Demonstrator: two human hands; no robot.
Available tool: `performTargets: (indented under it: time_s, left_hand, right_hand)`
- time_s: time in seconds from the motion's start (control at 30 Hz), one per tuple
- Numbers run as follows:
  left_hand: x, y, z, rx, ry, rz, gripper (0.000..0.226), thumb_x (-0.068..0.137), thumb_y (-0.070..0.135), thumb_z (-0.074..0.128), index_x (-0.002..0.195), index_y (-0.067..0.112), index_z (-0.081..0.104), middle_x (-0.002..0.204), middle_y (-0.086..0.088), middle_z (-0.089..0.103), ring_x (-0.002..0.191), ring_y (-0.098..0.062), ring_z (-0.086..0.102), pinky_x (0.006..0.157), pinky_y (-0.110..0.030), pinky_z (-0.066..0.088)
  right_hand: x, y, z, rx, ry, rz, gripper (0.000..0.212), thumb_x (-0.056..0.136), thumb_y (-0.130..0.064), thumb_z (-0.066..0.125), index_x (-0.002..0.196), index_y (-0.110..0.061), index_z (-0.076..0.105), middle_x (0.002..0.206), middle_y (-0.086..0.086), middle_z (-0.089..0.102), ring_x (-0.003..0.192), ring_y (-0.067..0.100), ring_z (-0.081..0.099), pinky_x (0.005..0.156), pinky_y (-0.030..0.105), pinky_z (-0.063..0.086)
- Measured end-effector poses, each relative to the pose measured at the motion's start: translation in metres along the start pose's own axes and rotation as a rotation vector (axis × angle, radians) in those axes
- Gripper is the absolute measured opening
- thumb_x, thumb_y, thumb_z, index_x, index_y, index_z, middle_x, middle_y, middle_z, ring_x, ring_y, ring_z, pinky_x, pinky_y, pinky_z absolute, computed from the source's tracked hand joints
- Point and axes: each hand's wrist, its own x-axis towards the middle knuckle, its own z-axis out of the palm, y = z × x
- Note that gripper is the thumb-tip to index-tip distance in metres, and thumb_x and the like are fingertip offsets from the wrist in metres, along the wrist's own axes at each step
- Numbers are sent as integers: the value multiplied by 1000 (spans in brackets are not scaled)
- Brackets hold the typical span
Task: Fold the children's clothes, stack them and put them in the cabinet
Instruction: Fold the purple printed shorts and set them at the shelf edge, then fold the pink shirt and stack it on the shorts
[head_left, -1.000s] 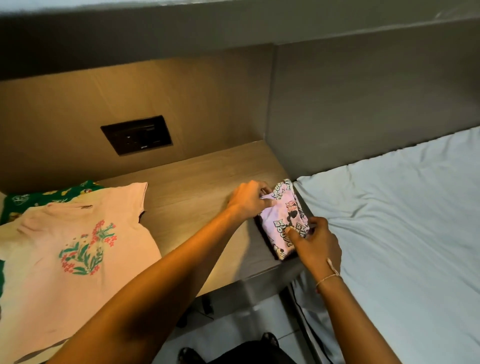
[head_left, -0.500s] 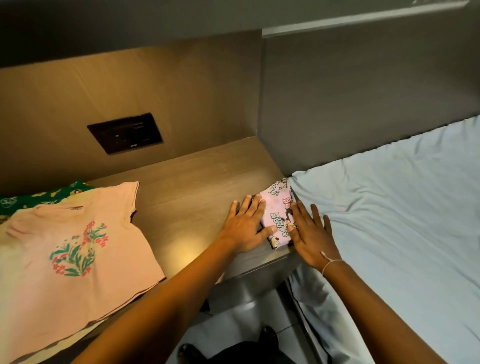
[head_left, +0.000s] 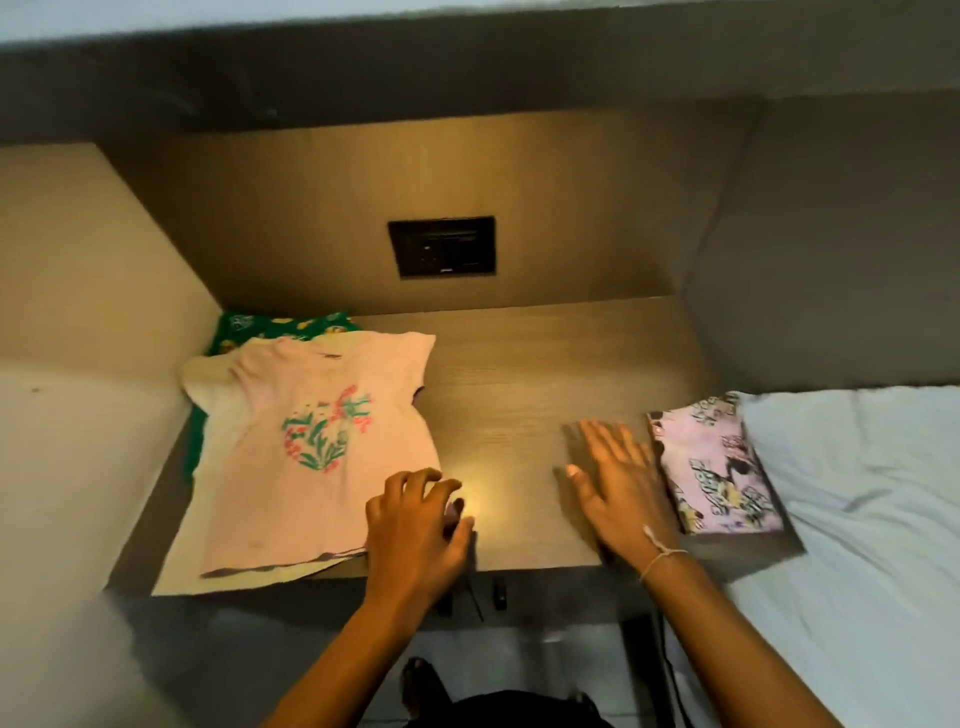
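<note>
A brown wooden shelf sits in a nook with wood walls. A black plug plate is on the back wall. A white bed lies beside it.

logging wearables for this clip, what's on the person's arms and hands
Both forearms are bare, with no sleeves in view. The right hand has a thin pale string bracelet tied round the wrist, with a small knot and loose ends. The left hand and its wrist show no ring, watch or band.
</note>
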Motion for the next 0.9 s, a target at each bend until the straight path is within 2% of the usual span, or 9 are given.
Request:
performTargets:
  time_s: [0.13,0.27,0.37,0.47,0.53,0.63,0.7,0.8,0.9]
  left_hand:
    - [-16,-33,0,4,28,-49,20,83,48,61,93,32,69,101,10,65,93,-20,58,67,-35,42]
    - [-12,-34,-5,-65,101,-59,14,89,41,61,91,30,70,97,11,68,91,-18,58,67,-30,35]
    - [-13,-42,-26,-282,237,-101,11,92,36,57,95,29,65,98,10,68,93,-15,58,72,-32,45]
    - [-17,-52,-53,-385,369,-91,18,92,39,55,101,25,62,100,3,67,96,-12,59,77,-29,52]
    - [-17,-58,-72,-410,434,-102,26,91,39,56,102,17,65,102,-4,68,96,-13,61,80,-26,53]
    - [-15,-68,-98,-425,522,-111,22,91,26,64,101,6,67,102,-10,69,98,-15,61,80,-20,51]
    - [-14,-76,-116,-476,562,-154,21,88,19,62,102,4,66,103,-11,69,98,-18,63,77,-18,52]
    - [-10,-85,-146,-552,681,-214,19,90,22,56,104,11,64,102,-3,67,95,-9,62,75,-4,48]
    - [12,-98,-173,-649,807,-251,13,96,33,54,105,25,59,96,18,63,90,7,59,75,-1,44]
  right_hand:
    - [29,-49,39,20,-194,-189,57,98,-40,44,151,-27,26,158,-4,27,149,21,11,119,37,9]
    - [50,-81,55,-10,-253,-358,55,95,-33,51,148,-26,34,155,-2,35,148,24,16,118,39,15]
    - [66,-100,62,-41,-257,-461,67,90,-32,59,149,-29,28,158,0,27,149,26,12,119,46,14]
    - [94,-132,74,-54,-175,-504,72,86,-34,62,148,-32,25,159,4,22,148,31,11,118,52,15]
    - [116,-155,84,-92,-108,-465,64,89,-31,57,147,-30,29,158,7,25,146,34,14,117,54,15]
    - [147,-169,94,-141,-69,-339,46,92,-20,52,137,-28,46,152,7,37,145,33,20,118,55,12]
    - [162,-170,90,-87,-12,-268,34,91,-15,52,123,-26,58,138,4,52,138,30,35,117,52,19]
    - [170,-174,57,323,188,-224,22,92,-12,50,101,-24,66,105,1,66,103,19,57,93,36,46]
    - [168,-169,2,570,339,-322,27,85,-10,50,94,-27,69,89,-12,67,83,3,60,75,15,43]
